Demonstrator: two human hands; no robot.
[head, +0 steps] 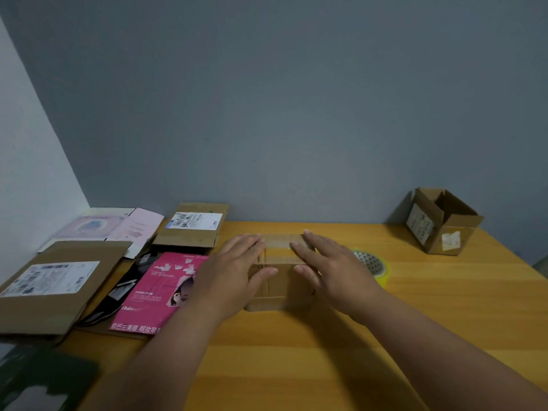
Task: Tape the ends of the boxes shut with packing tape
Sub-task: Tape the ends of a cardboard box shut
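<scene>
Both hands lie flat, fingers straight, on a small brown box [278,280] on the table [296,351]. The left hand [234,271] presses its left side, the right hand [329,268] its right. A tape roll [375,266] sits just right of the right hand.

I am reading "30,000,000" and the Chinese line "欧巴三美瞳" on the pink packet [160,292]; the shipping labels are blurring.

Left hand [234,271] and right hand [332,268] flat on small cardboard box [280,280], tape roll [375,266] just beside, wooden table [296,351], open box [441,221] far right.
</scene>
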